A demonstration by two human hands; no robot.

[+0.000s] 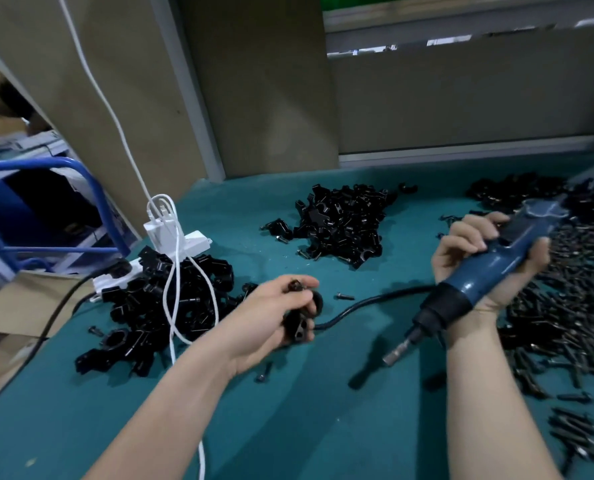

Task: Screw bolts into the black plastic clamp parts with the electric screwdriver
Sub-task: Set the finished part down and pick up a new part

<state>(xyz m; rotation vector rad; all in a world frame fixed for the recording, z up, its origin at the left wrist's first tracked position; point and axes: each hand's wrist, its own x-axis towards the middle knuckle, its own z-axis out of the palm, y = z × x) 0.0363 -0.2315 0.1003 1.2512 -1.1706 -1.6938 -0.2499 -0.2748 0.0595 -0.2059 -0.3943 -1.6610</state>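
Black clamp part [299, 329] is gripped in the curled left hand [271, 317] over the middle of the green table [323, 427]. The right hand [475, 254] clasps the blue electric screwdriver [496, 270] nearby, bit [397, 351] angled down; bolts [565, 323] heap along the right edge.

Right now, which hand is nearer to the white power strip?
Left. The left hand, gripping a black clamp part, is right of the power strip; the right hand, holding the electric screwdriver, is much farther right.
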